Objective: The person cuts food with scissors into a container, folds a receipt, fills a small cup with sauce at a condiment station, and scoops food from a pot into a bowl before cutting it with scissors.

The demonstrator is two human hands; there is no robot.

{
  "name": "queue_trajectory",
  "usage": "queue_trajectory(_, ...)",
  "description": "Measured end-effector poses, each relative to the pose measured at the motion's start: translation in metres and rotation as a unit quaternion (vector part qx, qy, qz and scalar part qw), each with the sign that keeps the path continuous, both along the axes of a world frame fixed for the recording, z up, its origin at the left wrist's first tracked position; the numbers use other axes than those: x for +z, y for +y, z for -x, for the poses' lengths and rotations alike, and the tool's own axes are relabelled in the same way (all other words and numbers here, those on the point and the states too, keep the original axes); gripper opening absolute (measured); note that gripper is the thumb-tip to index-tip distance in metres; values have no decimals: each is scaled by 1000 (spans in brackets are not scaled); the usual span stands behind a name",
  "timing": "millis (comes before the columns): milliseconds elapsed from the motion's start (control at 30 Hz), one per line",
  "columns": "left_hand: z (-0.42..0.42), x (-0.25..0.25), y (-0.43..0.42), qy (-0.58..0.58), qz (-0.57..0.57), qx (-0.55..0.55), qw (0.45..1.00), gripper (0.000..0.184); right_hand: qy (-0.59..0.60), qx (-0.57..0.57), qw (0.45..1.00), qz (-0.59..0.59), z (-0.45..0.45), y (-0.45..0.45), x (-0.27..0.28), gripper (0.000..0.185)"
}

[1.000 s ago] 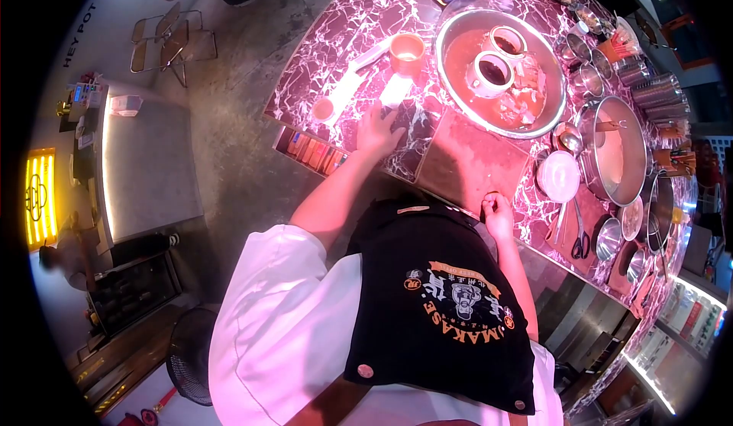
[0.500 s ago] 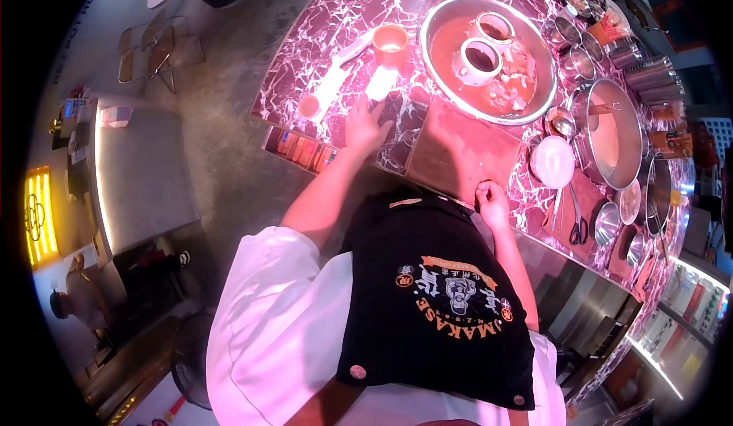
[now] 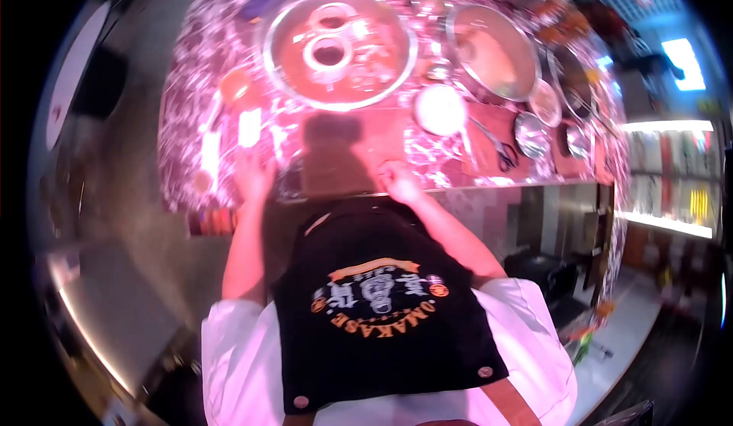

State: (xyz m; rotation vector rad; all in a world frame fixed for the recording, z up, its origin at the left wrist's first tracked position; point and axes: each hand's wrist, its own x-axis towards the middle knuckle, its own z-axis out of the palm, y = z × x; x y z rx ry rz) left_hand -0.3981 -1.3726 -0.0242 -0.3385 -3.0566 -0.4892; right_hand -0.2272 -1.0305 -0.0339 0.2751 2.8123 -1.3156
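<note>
My left hand (image 3: 253, 174) lies on the marbled counter (image 3: 286, 132) with its fingers spread and nothing visible in it. Just beyond its fingertips is a bright white rectangular item (image 3: 250, 127), overexposed. My right hand (image 3: 398, 180) is curled at the front right edge of a brown board (image 3: 351, 157). Its fingers are closed, and whatever they may hold is hidden. Behind the board stands a wide metal basin (image 3: 413, 48) of reddish-brown liquid, with two round dark-mouthed containers (image 3: 328, 53) and pieces of food in it. The frame is blurred.
An orange cup (image 3: 236, 86) stands at the left. To the right are a white round bowl (image 3: 440, 110), scissors (image 3: 505, 156), a large metal pot (image 3: 527, 37) and small metal bowls (image 3: 532, 134). A dark blue cloth-like item (image 3: 263, 2) lies at the back.
My view has swung to the right, so the counter appears shifted left and levelled. Both hands stay near the same places, the left one flat and the right one curled.
</note>
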Motion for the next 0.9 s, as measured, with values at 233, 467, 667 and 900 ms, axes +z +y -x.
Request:
queue_trajectory(233,2,9,2,29,15,-28,999,56,20,-18,999,27,-19,-7,25,19)
queue_trajectory(467,1,-1,-1,35,-12,4,999,61,62,-6,998,-28,-38,-13,61,24)
queue_trajectory(667,0,7,2,-42,-8,53,998,65,19,-7,986,-163,-43,-15,59,49)
queue_trajectory(900,-3,19,-1,-74,-46,63,994,66,-39,61,977,-198,-46,-9,47,57)
